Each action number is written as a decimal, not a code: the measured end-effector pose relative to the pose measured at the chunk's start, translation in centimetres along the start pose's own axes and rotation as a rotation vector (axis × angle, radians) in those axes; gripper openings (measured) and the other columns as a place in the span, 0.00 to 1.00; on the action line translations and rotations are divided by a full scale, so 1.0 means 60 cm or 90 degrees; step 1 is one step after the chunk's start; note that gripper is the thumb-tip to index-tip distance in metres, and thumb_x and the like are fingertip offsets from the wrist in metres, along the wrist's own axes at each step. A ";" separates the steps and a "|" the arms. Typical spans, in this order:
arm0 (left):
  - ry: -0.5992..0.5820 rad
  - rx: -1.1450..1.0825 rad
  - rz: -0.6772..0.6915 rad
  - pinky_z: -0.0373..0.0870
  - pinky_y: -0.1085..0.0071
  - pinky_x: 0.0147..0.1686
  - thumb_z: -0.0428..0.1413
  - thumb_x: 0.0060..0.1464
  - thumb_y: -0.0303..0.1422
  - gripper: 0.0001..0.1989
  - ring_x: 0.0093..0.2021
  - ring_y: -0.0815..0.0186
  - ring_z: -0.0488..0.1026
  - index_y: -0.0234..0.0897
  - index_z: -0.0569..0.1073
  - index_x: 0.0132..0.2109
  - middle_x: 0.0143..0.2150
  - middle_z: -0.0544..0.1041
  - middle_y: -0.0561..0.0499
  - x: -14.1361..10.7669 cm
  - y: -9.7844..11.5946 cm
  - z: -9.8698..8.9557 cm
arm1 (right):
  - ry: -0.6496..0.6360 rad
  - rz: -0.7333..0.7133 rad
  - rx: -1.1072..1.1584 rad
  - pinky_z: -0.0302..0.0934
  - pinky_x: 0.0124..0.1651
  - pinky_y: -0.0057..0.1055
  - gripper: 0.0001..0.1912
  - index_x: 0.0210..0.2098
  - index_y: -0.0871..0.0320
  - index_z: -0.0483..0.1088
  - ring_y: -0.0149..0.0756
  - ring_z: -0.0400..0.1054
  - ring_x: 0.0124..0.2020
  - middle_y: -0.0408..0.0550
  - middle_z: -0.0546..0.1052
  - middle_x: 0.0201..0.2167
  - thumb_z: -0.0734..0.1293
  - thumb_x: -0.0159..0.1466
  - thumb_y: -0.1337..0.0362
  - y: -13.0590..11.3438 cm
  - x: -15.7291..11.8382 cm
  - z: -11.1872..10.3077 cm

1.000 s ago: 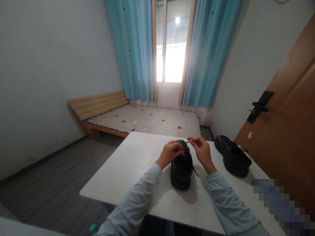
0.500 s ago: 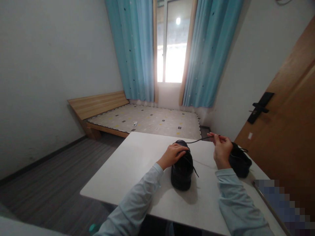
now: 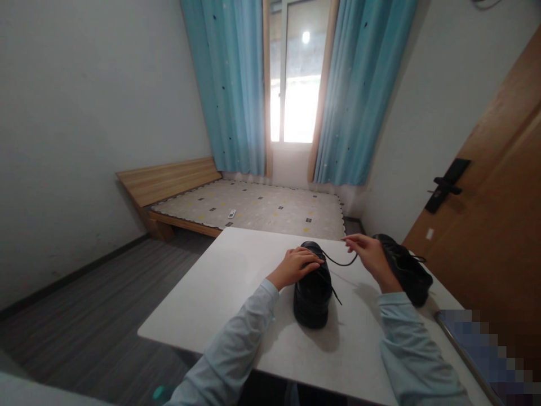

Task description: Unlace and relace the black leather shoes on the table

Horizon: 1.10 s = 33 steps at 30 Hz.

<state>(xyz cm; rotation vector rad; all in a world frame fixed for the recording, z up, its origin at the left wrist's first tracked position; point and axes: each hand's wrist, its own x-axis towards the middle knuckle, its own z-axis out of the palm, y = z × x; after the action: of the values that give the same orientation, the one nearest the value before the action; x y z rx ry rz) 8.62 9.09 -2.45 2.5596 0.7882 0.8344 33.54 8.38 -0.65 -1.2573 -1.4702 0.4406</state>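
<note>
A black lace-up shoe [image 3: 311, 309] stands on the white table [image 3: 220, 299] in front of me, its heel end nearer. My left hand [image 3: 295, 267] lies across the upper from the left, fingers closed over the lacing. What the fingertips pinch there is hidden. From the lacing a thin dark shoelace [image 3: 339, 264] sags to the right in a slack curve. Its far part is pinched between the fingers of my right hand [image 3: 369, 254], raised above the table. Another lace end hangs down the shoe's right side. A second black shoe [image 3: 409, 273] sits behind and right of my right hand.
A dark flat-edged object [image 3: 460, 344], partly pixelated, lies along the table's right edge. Beyond the table is a bed [image 3: 262, 206] with a white remote [image 3: 232, 213] on it. A wooden door [image 3: 499, 197] stands at the right.
My right hand has moved left, nearer the shoe, and the lace has gone from nearly taut to slack. More of the second shoe shows. My left hand has barely moved.
</note>
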 end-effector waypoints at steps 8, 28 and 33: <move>0.001 0.019 -0.005 0.57 0.66 0.55 0.48 0.59 0.41 0.14 0.53 0.64 0.67 0.46 0.75 0.47 0.48 0.77 0.53 0.002 0.001 0.002 | -0.277 -0.024 -0.130 0.62 0.35 0.33 0.07 0.24 0.58 0.75 0.38 0.70 0.28 0.47 0.78 0.23 0.68 0.53 0.60 -0.013 -0.021 0.034; 0.019 -0.001 0.026 0.60 0.65 0.55 0.46 0.61 0.40 0.15 0.52 0.64 0.68 0.45 0.75 0.48 0.48 0.76 0.52 0.003 -0.007 0.010 | -0.269 -0.042 -0.232 0.61 0.30 0.28 0.08 0.25 0.60 0.76 0.35 0.69 0.24 0.49 0.78 0.22 0.67 0.55 0.62 -0.012 -0.020 0.043; 0.043 0.002 0.036 0.61 0.65 0.54 0.48 0.60 0.38 0.14 0.52 0.64 0.68 0.45 0.74 0.49 0.47 0.76 0.51 0.004 -0.002 0.011 | -0.268 -0.028 -0.226 0.62 0.29 0.28 0.09 0.26 0.60 0.76 0.36 0.70 0.24 0.49 0.78 0.23 0.67 0.55 0.62 -0.014 -0.022 0.046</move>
<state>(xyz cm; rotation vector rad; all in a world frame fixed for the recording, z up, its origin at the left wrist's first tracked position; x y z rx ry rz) 9.13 9.19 -2.90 2.5803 0.7400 0.9413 30.54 7.92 -1.51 -1.4648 -1.9946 0.4444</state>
